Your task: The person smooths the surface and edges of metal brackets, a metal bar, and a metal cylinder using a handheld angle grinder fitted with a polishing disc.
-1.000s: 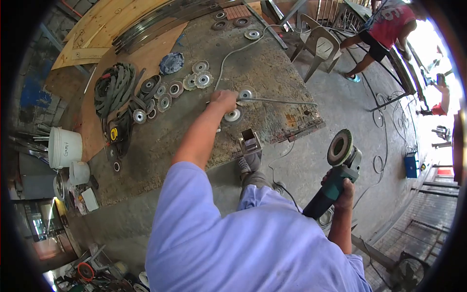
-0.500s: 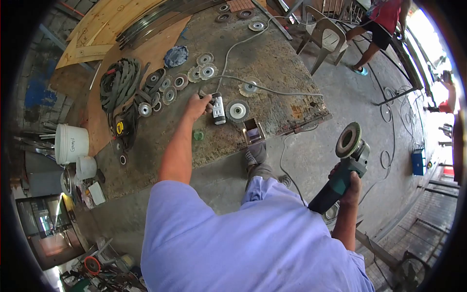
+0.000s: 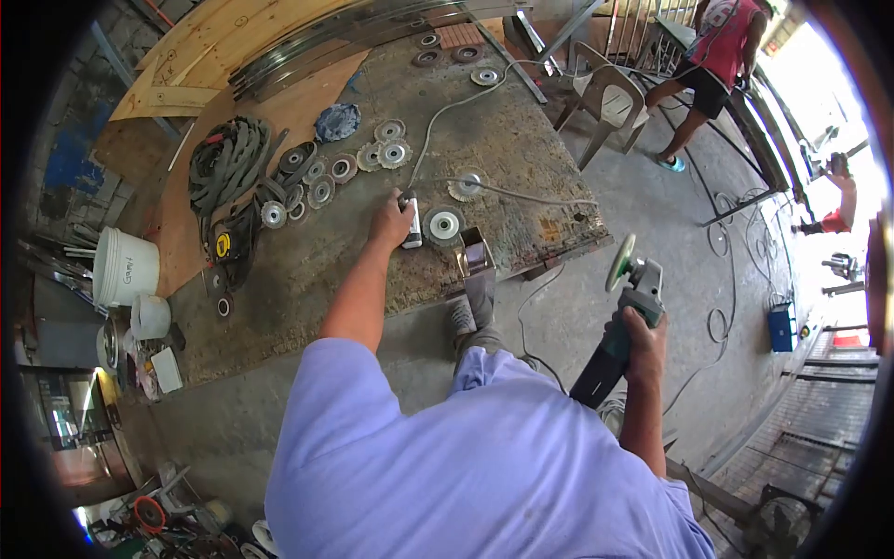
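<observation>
My left hand (image 3: 391, 224) is closed around a white extension socket (image 3: 413, 230) on the worktable (image 3: 317, 270); a dark piece, perhaps a plug, shows at its top end by my fingers. A grey cable (image 3: 434, 119) runs from there toward the back of the table. Just right of the socket lies a grinding disc (image 3: 443, 224) with a pale centre. My right hand (image 3: 646, 343) grips a dark green angle grinder (image 3: 610, 359) by its body, off the table's right side. The grinder's flap disc (image 3: 621, 262) is tilted upward, nearly edge-on.
Several worn discs (image 3: 321, 190) lie beside a coiled strap bundle (image 3: 233, 163) and a blue crumpled cloth (image 3: 337, 122). A shiny metal tube (image 3: 477, 259) sticks out at the front edge. White buckets (image 3: 128, 268) stand left. A person (image 3: 712, 70) works beyond a plastic chair (image 3: 610, 98).
My left hand has moved from the socket's top end to wrap over its side. The grinder has swung left and turned, so its disc shows more edge-on.
</observation>
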